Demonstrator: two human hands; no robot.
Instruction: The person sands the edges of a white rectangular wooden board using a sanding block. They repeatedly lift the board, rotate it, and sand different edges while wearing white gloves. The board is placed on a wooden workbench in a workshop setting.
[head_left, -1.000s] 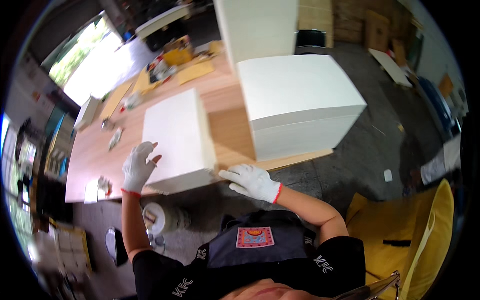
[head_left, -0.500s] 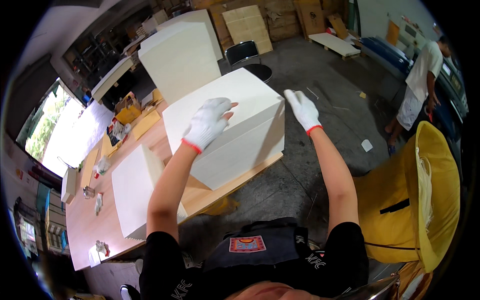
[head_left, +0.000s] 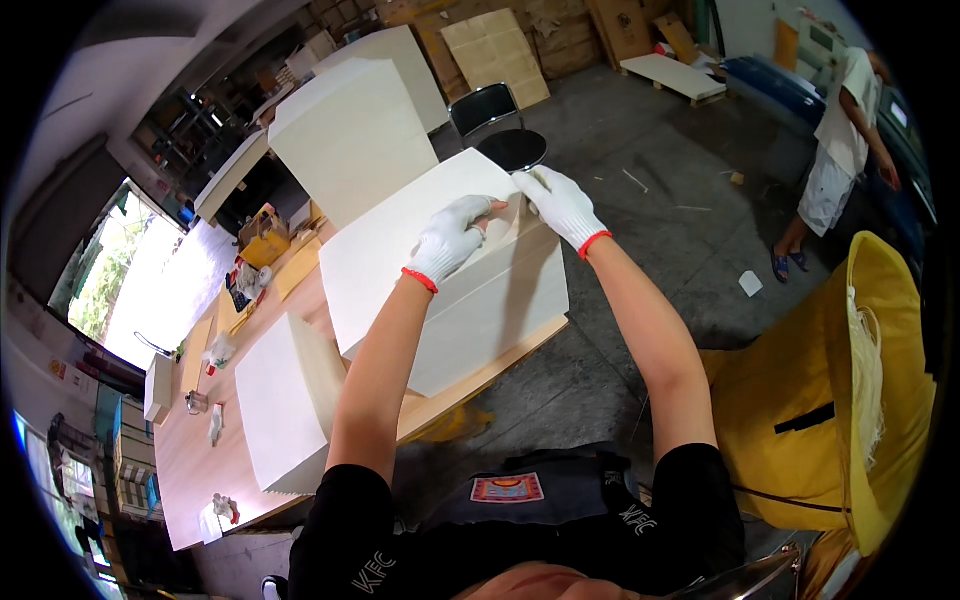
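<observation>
A large white box (head_left: 400, 260) lies on the wooden workbench (head_left: 200, 460) in front of me. My left hand (head_left: 452, 238), in a white glove with a red cuff, grips the box's upper far edge. Just to the right, my right hand (head_left: 562, 205), gloved the same way, holds the box's far corner. A smaller white box (head_left: 275, 400) sits on the bench to the left, near my left elbow. A third, taller white box (head_left: 350, 135) stands behind the large one.
Small tools, tape and a yellow carton (head_left: 262, 240) crowd the bench's far left side. A black chair (head_left: 500, 130) stands beyond the box. A yellow sack (head_left: 850, 400) hangs at my right. Another person (head_left: 840, 140) stands on the concrete floor at the far right. Board stacks lean at the back.
My hands left the smaller box and moved to the large one. In the last half second both slid together to its far corner, and the view turned right.
</observation>
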